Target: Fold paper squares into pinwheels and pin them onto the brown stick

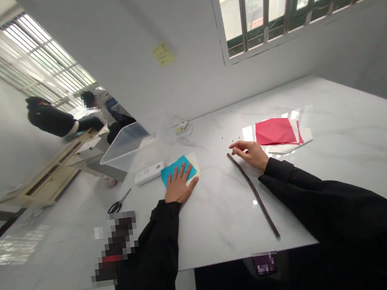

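Note:
My left hand (180, 186) lies flat with spread fingers on a sheet of blue paper (185, 163). Pale paper (193, 160) sticks out from beneath that sheet. My right hand (249, 153) is over the table, fingers loosely bent and apart, with nothing visible in it. Just by its fingertips is the upper end of a thin dark brown stick (254, 191), which lies lengthwise towards the table's front edge. Several tiny shiny beads (231, 141) lie beyond the fingertips. Red paper (274, 131) rests on white sheets (304, 136) to the right of that hand.
A white power-strip-like box (147, 173) and a clear plastic bin (126, 146) stand left of the blue paper. Black-handled scissors (115, 207) lie on the left. A thin cable (182, 126) is near the wall. Two people (51, 116) are at another table.

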Demonstrator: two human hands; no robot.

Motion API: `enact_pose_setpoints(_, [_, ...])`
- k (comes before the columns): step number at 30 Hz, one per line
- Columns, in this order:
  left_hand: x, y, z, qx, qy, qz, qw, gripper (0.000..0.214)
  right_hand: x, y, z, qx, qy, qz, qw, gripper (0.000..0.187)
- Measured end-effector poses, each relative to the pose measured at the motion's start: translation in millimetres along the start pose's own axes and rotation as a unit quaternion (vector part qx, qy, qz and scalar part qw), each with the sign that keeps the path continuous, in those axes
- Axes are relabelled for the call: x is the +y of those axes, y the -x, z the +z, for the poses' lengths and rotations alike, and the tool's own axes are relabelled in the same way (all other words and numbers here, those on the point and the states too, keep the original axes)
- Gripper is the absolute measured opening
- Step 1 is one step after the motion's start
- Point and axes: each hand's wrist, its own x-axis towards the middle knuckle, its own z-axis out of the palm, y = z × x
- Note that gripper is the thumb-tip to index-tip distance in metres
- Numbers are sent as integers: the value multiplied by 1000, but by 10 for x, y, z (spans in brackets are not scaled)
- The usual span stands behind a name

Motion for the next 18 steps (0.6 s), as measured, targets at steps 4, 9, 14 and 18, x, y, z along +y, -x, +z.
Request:
enact_pose_setpoints(4, [0, 38, 42, -18, -34, 1, 999, 67, 11, 8, -29, -1, 39, -8, 999, 24])
enact_pose_setpoints(9, [17, 67, -17, -14, -25, 6, 1000, 64, 49, 10, -55, 2, 118, -16, 993, 22])
enact_pose_setpoints(14, [2, 73, 26, -26, -13, 14, 999, 61, 74, -50, -244, 23, 234, -52, 971, 22])
enact_pose_setpoints(18, [14, 69, 15, -29, 6, 12, 999, 59, 202, -170, -722, 135, 364, -36, 921, 32])
